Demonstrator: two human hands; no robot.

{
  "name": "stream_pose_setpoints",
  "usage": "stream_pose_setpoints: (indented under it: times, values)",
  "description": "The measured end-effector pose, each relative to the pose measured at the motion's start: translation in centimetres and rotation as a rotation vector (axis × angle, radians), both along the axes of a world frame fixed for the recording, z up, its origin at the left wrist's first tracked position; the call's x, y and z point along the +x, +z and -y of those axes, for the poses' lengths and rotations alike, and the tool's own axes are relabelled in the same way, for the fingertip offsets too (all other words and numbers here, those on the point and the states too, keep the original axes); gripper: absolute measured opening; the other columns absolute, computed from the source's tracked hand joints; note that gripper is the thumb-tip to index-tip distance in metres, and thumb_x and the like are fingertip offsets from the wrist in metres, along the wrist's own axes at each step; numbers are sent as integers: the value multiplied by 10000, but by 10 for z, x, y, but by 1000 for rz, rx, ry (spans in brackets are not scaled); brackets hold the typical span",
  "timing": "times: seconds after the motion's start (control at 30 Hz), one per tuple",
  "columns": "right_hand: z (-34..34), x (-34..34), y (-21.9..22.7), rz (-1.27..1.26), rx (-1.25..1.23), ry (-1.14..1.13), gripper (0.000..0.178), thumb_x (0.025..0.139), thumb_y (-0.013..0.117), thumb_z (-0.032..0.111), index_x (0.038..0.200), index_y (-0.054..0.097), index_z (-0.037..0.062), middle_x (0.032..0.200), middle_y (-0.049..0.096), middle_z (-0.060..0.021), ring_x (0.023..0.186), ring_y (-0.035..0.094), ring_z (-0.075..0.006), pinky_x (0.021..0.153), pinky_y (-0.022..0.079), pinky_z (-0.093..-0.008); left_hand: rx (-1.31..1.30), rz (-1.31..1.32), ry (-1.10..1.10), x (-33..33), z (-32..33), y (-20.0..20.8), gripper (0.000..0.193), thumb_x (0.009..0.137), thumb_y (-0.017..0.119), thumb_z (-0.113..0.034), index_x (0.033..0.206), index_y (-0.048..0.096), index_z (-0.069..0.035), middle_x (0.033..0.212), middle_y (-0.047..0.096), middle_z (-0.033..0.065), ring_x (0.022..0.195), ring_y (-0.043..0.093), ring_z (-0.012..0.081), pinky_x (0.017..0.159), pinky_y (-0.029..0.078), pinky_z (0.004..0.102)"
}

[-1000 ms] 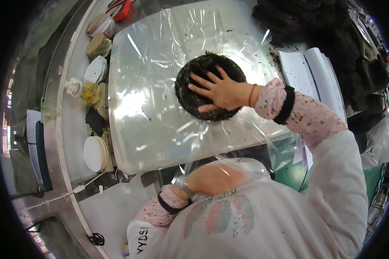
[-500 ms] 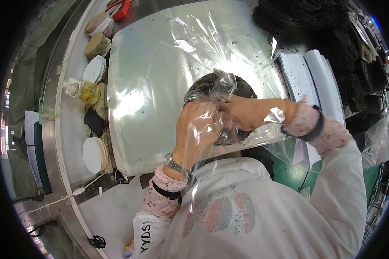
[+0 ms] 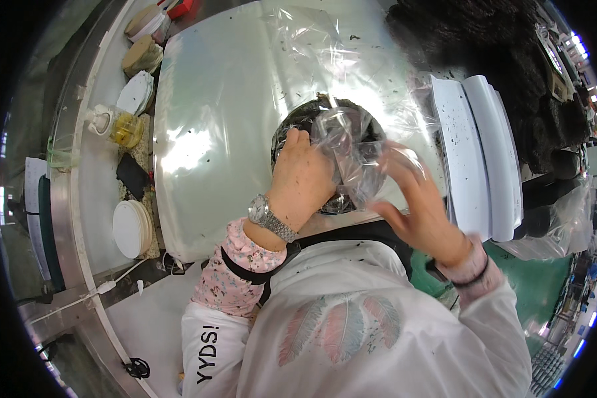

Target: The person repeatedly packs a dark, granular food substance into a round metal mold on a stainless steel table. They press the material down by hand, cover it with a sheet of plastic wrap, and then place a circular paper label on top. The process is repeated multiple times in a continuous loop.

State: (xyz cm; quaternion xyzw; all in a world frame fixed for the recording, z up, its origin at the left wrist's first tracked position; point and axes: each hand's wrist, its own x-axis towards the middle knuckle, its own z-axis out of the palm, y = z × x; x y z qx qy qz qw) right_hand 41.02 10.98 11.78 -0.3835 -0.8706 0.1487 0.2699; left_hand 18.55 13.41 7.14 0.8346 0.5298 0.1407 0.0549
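A round, dark, flaky bundle that looks like dried seaweed (image 3: 290, 123) lies at the front of the plastic-covered work surface (image 3: 232, 106). Clear plastic bag film (image 3: 349, 151) covers it and bunches up over its middle. My left hand (image 3: 304, 174), with a metal watch at the wrist, presses on the bundle's left side, its fingers bent over the film. On the right side, my right hand (image 3: 414, 205) is held with thumb and fingers spread, right beside the loose film. Whether its fingertips touch the film I cannot tell.
Dark stacks of the same flaky material (image 3: 471, 53) fill the far right. White paper sheets (image 3: 464, 152) lie right of the bundle. Along the left edge stand white round discs (image 3: 130, 229), a bottle of yellow liquid (image 3: 127, 129) and a black cloth (image 3: 132, 175).
Both hands were together on the gathered film. My right hand has let go and moved right and nearer to me, fingers spread. The film standing up behind the bundle has sunk flatter.
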Motion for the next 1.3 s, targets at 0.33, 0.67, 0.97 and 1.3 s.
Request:
stream_pose_setpoints:
  times: [0.33,0.67,0.97,1.3]
  values:
    - [-73,-40,-44,553,-122,281,195,840,716,241,924,750,68,983,699,-174,859,715,-322,700,564,-455,-45,385,-22,-7,19,9,510,909,743,-261,1341,623,-18,1307,640,210,1244,585,398,1032,503,455]
    - [-83,38,-78,-1494,-1247,-465,506,1089,497,401,1380,523,-12,1275,611,-145,1126,618,-226,1017,493,-364,-75,140,-21,9,-2,-4,381,893,730,-416,987,766,-49,955,688,108,936,609,305,884,497,430]
    - [-62,-45,-35,-271,-401,76,264,1004,628,247,1107,757,40,1139,717,-143,1079,680,-329,937,540,-402,-99,500,-59,-21,10,17,380,842,805,-277,1099,715,-12,1055,668,160,1030,629,346,955,502,447]
    - [-68,-49,-66,56,-39,220,178,870,673,168,984,712,37,1026,679,-124,1000,648,-326,909,522,-451,-14,715,-218,-27,-41,4,297,868,693,-50,1164,676,-31,1312,658,129,1303,577,340,1139,437,482]
